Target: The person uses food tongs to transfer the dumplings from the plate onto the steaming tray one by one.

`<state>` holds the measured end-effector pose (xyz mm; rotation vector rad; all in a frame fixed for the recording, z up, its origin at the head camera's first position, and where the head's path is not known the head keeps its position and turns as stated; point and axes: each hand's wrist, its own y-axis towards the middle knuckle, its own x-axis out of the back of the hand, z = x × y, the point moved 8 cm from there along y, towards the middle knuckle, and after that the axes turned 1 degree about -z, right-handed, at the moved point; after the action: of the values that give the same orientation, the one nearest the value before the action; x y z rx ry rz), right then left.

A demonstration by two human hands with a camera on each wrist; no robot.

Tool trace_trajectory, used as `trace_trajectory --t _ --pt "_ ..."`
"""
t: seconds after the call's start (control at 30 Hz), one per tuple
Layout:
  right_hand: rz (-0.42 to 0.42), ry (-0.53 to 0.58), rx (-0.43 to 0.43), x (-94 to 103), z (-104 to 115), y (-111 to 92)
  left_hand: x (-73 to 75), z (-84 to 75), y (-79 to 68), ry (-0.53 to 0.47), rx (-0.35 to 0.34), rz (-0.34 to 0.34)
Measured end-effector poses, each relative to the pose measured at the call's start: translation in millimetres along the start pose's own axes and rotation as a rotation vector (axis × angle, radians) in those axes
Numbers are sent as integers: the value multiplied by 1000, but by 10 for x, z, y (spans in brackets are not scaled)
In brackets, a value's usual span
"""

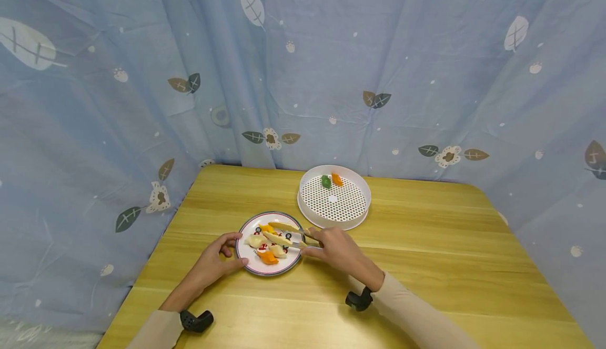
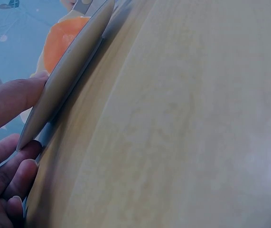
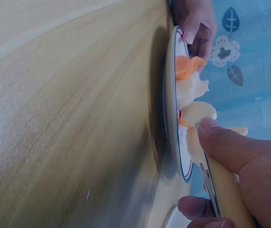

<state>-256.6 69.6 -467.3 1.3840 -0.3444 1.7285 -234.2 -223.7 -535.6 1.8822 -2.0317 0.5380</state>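
Tongs (image 1: 279,239) reach over the left half of the tabletop (image 1: 426,265), their two arms moderately apart and the tips on either side of a yellow piece (image 1: 267,229) near the back rim of the plate (image 1: 267,271); whether they touch it, I cannot tell. With my right hand (image 1: 341,251) I hold them, thumb on one arm and fingers on the other. I judge the step in hand to be a pinch, best done by meeting the piece at its middle, squeezing both arms evenly and lightly, then lifting straight up, since one cream piece (image 1: 256,241), a second cream piece (image 1: 278,251) and an orange piece (image 1: 268,257) lie near enough to be nudged. My left hand (image 1: 214,259) grips the plate's left rim, thumb above and fingers below; a steady hold should stop the plate sliding, while raising that rim could tip it. Beyond, near the middle of the tabletop's back edge, stands a white perforated tray (image 1: 341,208) holding a green piece (image 1: 326,181) and another orange one (image 1: 337,180), against the blue curtain (image 1: 303,75).
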Motion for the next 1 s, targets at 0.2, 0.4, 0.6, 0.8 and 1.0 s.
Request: trace_trajectory --t 0.2,0.4,0.6,0.8,1.0 --pt "14 -2 -15 -18 -5 4 3 -16 -12 8 -1 -7" --pt "1 7 -1 -2 10 -10 0 -8 -14 3 8 0" --pt "-14 15 -25 57 -9 -23 3 -18 -14 10 -4 -5" --pt "-44 -9 -25 123 -31 -37 -1 -16 -12 9 0 -4" --pt "-92 -14 -7 203 -39 -45 -7 -13 -7 8 4 -5"
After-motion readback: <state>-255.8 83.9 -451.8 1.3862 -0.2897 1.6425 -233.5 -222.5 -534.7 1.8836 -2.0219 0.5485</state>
